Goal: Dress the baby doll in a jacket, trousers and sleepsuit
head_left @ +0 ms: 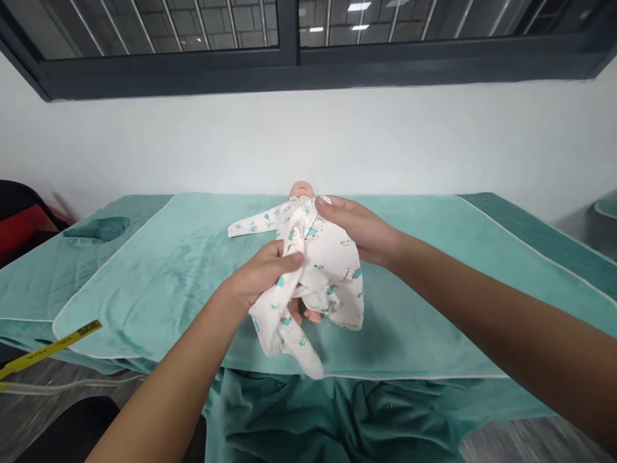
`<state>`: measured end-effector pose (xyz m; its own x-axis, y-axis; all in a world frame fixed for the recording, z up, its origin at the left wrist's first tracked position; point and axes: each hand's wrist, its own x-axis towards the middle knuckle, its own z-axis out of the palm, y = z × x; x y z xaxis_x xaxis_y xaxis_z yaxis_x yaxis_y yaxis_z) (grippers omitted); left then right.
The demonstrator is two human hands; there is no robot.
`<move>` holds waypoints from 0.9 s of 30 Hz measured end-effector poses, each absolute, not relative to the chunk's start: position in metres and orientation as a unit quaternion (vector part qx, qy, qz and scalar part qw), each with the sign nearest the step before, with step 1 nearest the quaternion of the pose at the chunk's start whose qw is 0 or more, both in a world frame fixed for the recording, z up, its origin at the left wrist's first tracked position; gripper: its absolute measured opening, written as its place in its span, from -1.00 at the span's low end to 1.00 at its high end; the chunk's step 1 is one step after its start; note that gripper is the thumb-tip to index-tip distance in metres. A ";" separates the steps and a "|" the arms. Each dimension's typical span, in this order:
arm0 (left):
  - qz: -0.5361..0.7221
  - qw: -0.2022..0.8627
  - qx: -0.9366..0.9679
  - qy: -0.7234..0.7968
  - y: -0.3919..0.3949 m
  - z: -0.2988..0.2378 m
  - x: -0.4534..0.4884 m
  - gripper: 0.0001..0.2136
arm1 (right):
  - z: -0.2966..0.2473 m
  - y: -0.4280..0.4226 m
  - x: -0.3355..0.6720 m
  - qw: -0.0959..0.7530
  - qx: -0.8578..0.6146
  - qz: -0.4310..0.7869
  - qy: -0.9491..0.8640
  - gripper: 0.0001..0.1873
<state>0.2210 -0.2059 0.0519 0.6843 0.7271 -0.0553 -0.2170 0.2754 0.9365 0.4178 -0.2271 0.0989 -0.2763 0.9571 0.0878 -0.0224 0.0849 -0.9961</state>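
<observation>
A baby doll [301, 188] lies on its back on a teal-covered bed, its head toward the wall and its feet toward me. White printed baby clothes [337, 257] cover its body, with one sleeve stretched out to the left. My left hand [267, 267] is closed on a gathered fold of the garment, and a loose part with a footed leg hangs below it. My right hand [354, 225] pinches the garment near the doll's shoulder on the right. The doll's small feet show under the cloth; its arms are hidden.
The teal bed cover [193, 283] extends to both sides, with a face hole [96, 229] at the left end. Behind stands a white wall [308, 141] under a dark window frame [289, 67]. A yellow strap [53, 349] sticks out at lower left, and a black-and-red bag [26, 222] sits at far left.
</observation>
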 end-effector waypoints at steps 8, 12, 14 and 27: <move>0.420 0.725 0.493 0.233 -0.186 0.062 0.238 -0.60 | 0.092 -0.222 0.430 0.230 -0.434 0.558 -0.669 -0.61; 0.366 0.729 0.525 0.243 -0.187 0.060 0.240 -0.55 | 0.092 -0.213 0.426 0.399 -0.423 0.564 -0.586 -0.56; 0.321 0.728 0.546 0.261 -0.188 0.058 0.236 -0.59 | 0.090 -0.211 0.422 0.437 -0.429 0.570 -0.548 -0.52; 0.387 0.756 0.458 0.263 -0.199 0.039 0.231 -0.58 | 0.056 -0.229 0.412 0.374 -0.373 0.681 -0.507 -0.59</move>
<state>0.2313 -0.1995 0.0389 0.5617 0.8263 -0.0426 -0.3447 0.2804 0.8959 0.4118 -0.2292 0.0557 -0.4422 0.8876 -0.1286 -0.1313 -0.2059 -0.9697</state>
